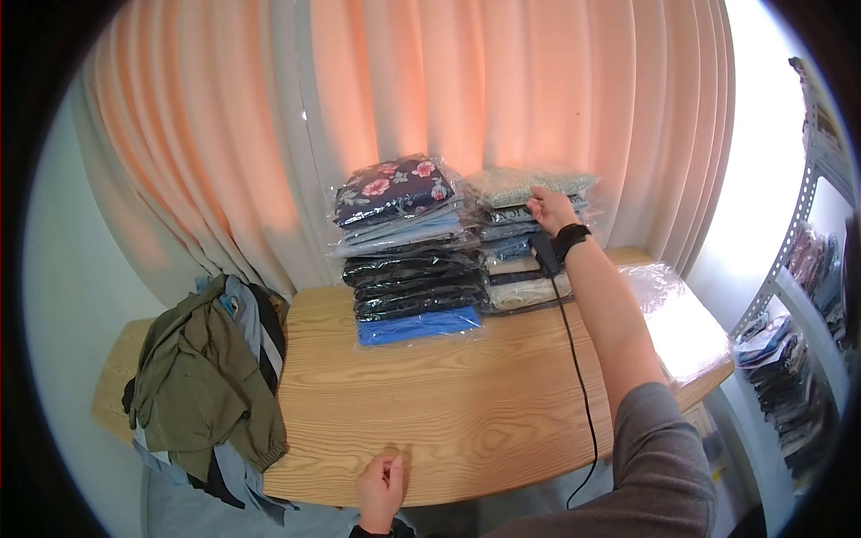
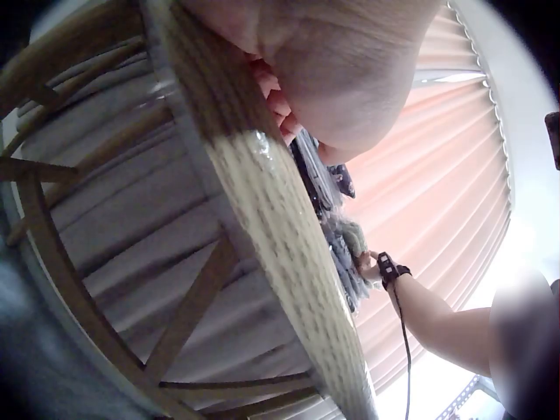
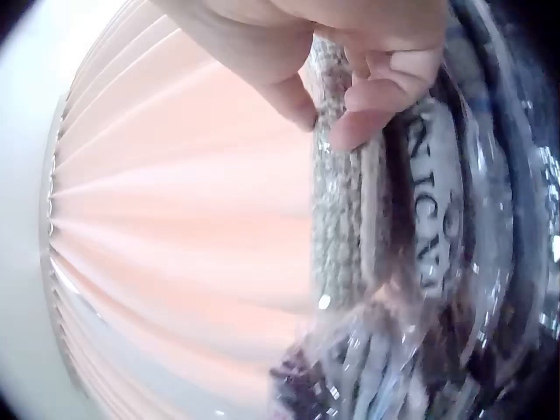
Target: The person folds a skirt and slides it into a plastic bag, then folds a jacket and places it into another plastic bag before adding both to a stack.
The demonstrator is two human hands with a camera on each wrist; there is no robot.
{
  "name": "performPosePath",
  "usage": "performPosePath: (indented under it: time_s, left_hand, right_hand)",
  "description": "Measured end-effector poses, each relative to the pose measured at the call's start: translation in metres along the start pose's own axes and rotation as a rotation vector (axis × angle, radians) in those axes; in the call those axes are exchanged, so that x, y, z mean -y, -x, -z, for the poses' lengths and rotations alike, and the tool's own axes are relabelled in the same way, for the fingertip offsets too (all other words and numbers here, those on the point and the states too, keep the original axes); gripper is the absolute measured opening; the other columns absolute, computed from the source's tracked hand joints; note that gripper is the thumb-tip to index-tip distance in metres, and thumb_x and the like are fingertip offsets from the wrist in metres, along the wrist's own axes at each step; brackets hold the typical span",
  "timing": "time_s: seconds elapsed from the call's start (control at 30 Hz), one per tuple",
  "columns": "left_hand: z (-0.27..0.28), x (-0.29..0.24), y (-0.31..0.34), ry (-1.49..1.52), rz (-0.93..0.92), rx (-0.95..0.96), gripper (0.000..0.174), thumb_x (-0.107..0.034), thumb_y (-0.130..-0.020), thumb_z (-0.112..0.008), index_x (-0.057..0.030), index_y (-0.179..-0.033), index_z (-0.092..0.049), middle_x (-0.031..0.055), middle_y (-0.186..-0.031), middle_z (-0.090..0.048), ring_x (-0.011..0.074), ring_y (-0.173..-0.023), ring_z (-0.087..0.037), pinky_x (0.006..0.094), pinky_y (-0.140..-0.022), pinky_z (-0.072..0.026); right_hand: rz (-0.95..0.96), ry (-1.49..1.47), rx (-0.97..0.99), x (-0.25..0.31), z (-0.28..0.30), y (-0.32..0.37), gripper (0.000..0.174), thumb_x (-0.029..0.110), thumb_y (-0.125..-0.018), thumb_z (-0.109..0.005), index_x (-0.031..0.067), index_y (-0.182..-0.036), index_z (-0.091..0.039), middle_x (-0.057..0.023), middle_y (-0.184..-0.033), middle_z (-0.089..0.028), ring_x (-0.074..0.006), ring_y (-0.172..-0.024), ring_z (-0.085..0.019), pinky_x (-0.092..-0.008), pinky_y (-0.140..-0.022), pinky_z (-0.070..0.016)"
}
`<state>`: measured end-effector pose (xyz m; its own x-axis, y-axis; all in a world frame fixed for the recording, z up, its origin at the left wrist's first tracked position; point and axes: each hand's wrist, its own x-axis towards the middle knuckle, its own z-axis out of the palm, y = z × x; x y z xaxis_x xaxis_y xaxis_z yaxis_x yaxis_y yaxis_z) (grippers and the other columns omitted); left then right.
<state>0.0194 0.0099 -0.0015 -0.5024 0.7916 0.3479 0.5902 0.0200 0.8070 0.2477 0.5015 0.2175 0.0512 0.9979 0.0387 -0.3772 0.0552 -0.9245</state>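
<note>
My right hand (image 1: 553, 211) is at the top of the right stack and pinches the edge of a pale green knit garment (image 1: 516, 186) in a clear bag. In the right wrist view, the thumb and fingers (image 3: 363, 122) lie on either side of that green garment (image 3: 337, 201), beside a bag with dark lettering (image 3: 429, 206). The left hand (image 1: 381, 489) rests loosely curled at the table's front edge, holding nothing; its palm (image 2: 350, 70) fills the top of the left wrist view. Left of the right stack stands another, with a floral bagged garment (image 1: 395, 190) on top and a blue one (image 1: 419, 325) at the bottom.
Loose clothes with an olive garment (image 1: 193, 368) are heaped at the table's left. Clear plastic bags (image 1: 673, 314) lie at the right end of the wooden table (image 1: 430, 421). A black cable (image 1: 578, 386) hangs from the right wrist. A metal shelf (image 1: 785, 296) with clothes stands at right.
</note>
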Motion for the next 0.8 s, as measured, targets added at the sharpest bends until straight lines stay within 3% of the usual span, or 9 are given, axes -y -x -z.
performPosePath:
  time_s: [0.03,0.07,0.37,0.47,0.57,0.6,0.67,0.73,0.8]
  left_hand:
    - [0.000,-0.001,-0.001,0.006,0.000,-0.006,0.020,-0.021,-0.088,-0.062,-0.0012,-0.086,-0.061,0.0100,-0.066,-0.061,0.0217,-0.053,-0.057,0.0316,-0.050,-0.0440]
    - [0.002,-0.003,-0.001,-0.031,-0.008,0.003,0.020,-0.021,-0.088,-0.061,-0.0012,-0.086,-0.061,0.0102,-0.066,-0.061,0.0222,-0.054,-0.058,0.0322,-0.050,-0.0443]
    - [0.001,-0.002,-0.002,-0.149,-0.076,-0.013,0.020,-0.023,-0.089,-0.058,-0.0032,-0.086,-0.061,0.0115,-0.068,-0.061,0.0274,-0.059,-0.060,0.0365,-0.053,-0.0462]
    - [-0.001,-0.002,-0.002,-0.151,-0.147,-0.045,0.020,-0.025,-0.089,-0.059,-0.0047,-0.085,-0.060,0.0121,-0.067,-0.061,0.0298,-0.062,-0.060,0.0380,-0.055,-0.0466]
    - [0.005,-0.013,0.001,-0.104,-0.092,-0.043,0.020,-0.025,-0.089,-0.059,-0.0052,-0.085,-0.060,0.0125,-0.068,-0.060,0.0300,-0.061,-0.059,0.0383,-0.055,-0.0460]
    - [0.006,-0.012,-0.001,-0.099,-0.113,-0.045,0.020,-0.025,-0.089,-0.058,-0.0051,-0.085,-0.060,0.0126,-0.068,-0.060,0.0300,-0.061,-0.059,0.0383,-0.055,-0.0457]
    - [0.009,-0.013,-0.001,-0.081,-0.095,-0.043,0.020,-0.024,-0.090,-0.058,-0.0048,-0.087,-0.061,0.0123,-0.067,-0.060,0.0283,-0.061,-0.059,0.0374,-0.055,-0.0459]
    - [0.009,-0.013,0.000,-0.051,-0.087,-0.030,0.020,-0.024,-0.090,-0.057,-0.0045,-0.089,-0.061,0.0120,-0.067,-0.060,0.0266,-0.061,-0.060,0.0366,-0.056,-0.0461]
    - [0.016,-0.006,-0.005,0.085,0.070,0.117,0.021,-0.023,-0.090,-0.057,-0.0025,-0.094,-0.060,0.0127,-0.071,-0.061,0.0230,-0.066,-0.062,0.0341,-0.060,-0.0470]
  right_hand:
    - [0.085,-0.105,0.056,-0.004,-0.007,0.004,0.023,0.014,-0.086,-0.065,-0.0055,-0.096,-0.057,-0.0103,-0.081,-0.061,-0.0138,-0.058,-0.059,-0.0190,-0.046,-0.0492]
    - [0.084,-0.164,0.048,-0.008,-0.011,0.008,0.013,0.001,-0.087,-0.061,-0.0080,-0.095,-0.057,-0.0115,-0.088,-0.061,-0.0159,-0.070,-0.062,-0.0182,-0.055,-0.0523]
    - [0.049,-0.243,0.123,-0.028,0.004,0.038,0.021,0.010,-0.088,-0.059,-0.0053,-0.101,-0.053,-0.0127,-0.089,-0.060,-0.0195,-0.076,-0.062,-0.0226,-0.061,-0.0526]
    - [-0.076,-0.253,0.313,-0.046,0.008,0.104,0.014,0.010,-0.089,-0.055,-0.0002,-0.098,-0.051,-0.0112,-0.086,-0.058,-0.0199,-0.078,-0.058,-0.0278,-0.068,-0.0509]
    - [-0.347,-0.303,0.435,-0.080,0.014,0.176,0.006,0.010,-0.088,-0.057,0.0070,-0.085,-0.053,-0.0023,-0.080,-0.058,-0.0129,-0.071,-0.057,-0.0216,-0.062,-0.0480]
    - [-0.313,-0.353,0.426,-0.095,0.018,0.202,0.007,0.009,-0.088,-0.057,0.0092,-0.081,-0.054,0.0015,-0.075,-0.057,-0.0102,-0.067,-0.055,-0.0192,-0.058,-0.0458]
    - [-0.442,-0.448,0.490,-0.147,0.041,0.237,0.008,0.008,-0.087,-0.057,0.0105,-0.080,-0.054,0.0014,-0.067,-0.054,-0.0098,-0.061,-0.052,-0.0208,-0.051,-0.0415]
    - [-0.609,-0.356,0.381,-0.173,0.052,0.286,0.011,0.009,-0.088,-0.056,0.0106,-0.078,-0.052,0.0011,-0.063,-0.051,-0.0106,-0.059,-0.050,-0.0219,-0.051,-0.0405]
    - [-0.814,-0.409,0.272,-0.183,0.056,0.320,0.013,0.011,-0.089,-0.055,0.0113,-0.076,-0.050,0.0018,-0.062,-0.049,-0.0112,-0.057,-0.047,-0.0233,-0.052,-0.0401]
